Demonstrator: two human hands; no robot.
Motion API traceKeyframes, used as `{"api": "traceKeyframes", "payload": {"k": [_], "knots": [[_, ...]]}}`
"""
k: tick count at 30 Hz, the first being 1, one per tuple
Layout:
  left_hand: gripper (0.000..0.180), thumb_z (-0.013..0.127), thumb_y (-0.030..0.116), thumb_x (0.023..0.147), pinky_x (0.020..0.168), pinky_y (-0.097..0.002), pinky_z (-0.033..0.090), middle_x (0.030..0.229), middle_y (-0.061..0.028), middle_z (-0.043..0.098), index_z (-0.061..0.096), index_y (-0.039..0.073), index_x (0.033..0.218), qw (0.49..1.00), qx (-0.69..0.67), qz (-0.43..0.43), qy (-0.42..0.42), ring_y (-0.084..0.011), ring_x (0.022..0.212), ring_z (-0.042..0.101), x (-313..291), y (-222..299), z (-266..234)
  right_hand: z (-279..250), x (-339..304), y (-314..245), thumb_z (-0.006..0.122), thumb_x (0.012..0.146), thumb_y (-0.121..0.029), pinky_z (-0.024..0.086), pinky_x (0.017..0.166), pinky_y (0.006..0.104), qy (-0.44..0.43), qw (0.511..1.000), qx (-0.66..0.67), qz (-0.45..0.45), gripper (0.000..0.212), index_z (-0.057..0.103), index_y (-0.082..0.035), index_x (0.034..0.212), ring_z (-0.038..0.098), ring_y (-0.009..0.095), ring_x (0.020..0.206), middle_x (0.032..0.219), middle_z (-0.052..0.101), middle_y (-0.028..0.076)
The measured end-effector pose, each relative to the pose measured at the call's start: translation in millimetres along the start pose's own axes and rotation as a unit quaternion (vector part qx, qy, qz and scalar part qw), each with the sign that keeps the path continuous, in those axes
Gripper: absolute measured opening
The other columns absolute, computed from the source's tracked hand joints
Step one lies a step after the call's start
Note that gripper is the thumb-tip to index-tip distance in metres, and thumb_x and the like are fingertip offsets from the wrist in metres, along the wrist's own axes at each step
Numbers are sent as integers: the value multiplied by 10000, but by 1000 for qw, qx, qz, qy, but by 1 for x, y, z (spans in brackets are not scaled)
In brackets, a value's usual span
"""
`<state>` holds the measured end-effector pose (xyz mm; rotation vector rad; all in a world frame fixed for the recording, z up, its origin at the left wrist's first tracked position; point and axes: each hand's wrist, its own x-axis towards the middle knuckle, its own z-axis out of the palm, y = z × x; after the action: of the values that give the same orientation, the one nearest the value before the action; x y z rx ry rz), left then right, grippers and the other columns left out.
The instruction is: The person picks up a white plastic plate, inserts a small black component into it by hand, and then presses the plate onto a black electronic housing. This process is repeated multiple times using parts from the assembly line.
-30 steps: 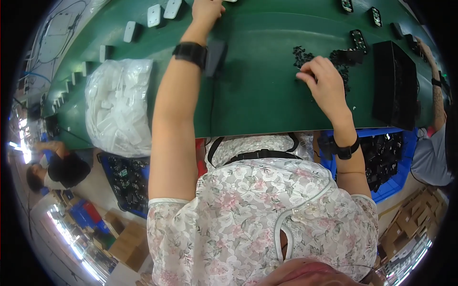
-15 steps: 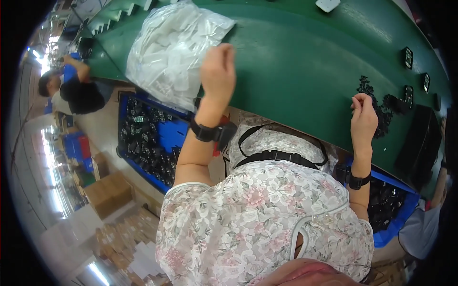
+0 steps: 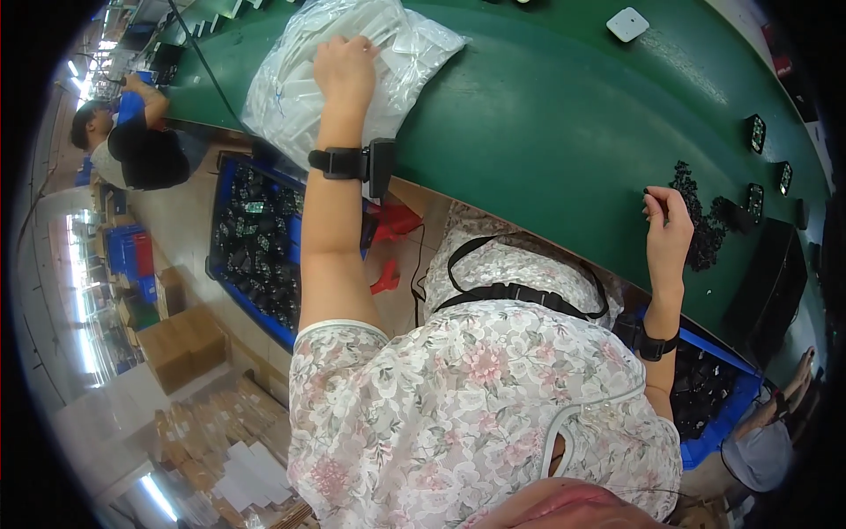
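Clear bag of white pieces point(image 3: 388, 88) at table's point(image 3: 529, 115) left, no clear long axis. Left hand point(image 3: 345, 72) right over it, fingers part-curled, grip hidden, can't tell. Right hand point(image 3: 670, 225) well apart to the right, fingertips pinching small dark bit point(image 3: 647, 190), just left of black parts pile point(image 3: 702, 238).

The smooth, flat tabletop point(image 3: 529, 115) is plain green, the bulging see-through plastic bag point(image 3: 295, 88) milky white, the loose heap of tiny parts point(image 3: 702, 242) black, and the small rounded-square device point(image 3: 627, 25) white. The white lace short-sleeved top point(image 3: 476, 406) carries a pink and grey-green floral pattern.
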<state>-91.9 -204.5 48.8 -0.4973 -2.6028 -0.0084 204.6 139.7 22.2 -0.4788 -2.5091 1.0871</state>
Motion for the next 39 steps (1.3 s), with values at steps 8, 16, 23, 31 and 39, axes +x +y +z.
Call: {"api": "traceKeyframes", "payload": {"k": [8, 16, 23, 31, 39], "knots": [[194, 556, 179, 919, 570, -335, 486, 800, -78, 677, 653, 20, 971, 912, -390, -100, 83, -197, 630, 638, -30, 19, -36, -1, -2, -3, 594, 892, -64, 415, 582, 198, -40, 991, 96, 89, 60, 603, -6, 892, 516, 63, 649, 747, 581, 11], [312, 593, 1, 870, 537, -190, 433, 814, -63, 628, 533, -16, 1176, 657, -736, -131, -95, -79, 604, 548, -78, 131, -56, 11, 11, -39, 552, 914, -56, 432, 622, 191, -81, 963, 242, 81, 100, 607, 4, 973, 541, 68, 694, 810, 613, 27], [66, 614, 19, 858, 597, -220, 483, 834, -60, 626, 601, 1, 920, 570, -781, -170, -193, -101, 631, 566, -101, 203, -47, 24, 10, -58, 578, 909, -86, 432, 621, 190, -109, 949, 287, 70, 104, 602, 9, 942, 531, 65, 674, 783, 602, 19], [124, 582, 19, 873, 541, -222, 500, 844, -80, 607, 538, -23, 981, 645, -705, -120, -269, -116, 693, 595, -103, 225, -60, 23, 9, -46, 615, 893, -116, 421, 604, 187, -66, 959, 260, 91, 116, 609, -1, 891, 524, 52, 663, 764, 600, 3], [292, 511, -29, 898, 673, -295, 585, 954, -142, 588, 440, -76, 1177, 538, -746, -155, -362, -166, 776, 637, -103, 221, -60, 24, 7, -47, 675, 832, -82, 325, 525, 190, -23, 984, 175, 34, 91, 616, -22, 865, 486, 37, 649, 742, 584, -22]]}}
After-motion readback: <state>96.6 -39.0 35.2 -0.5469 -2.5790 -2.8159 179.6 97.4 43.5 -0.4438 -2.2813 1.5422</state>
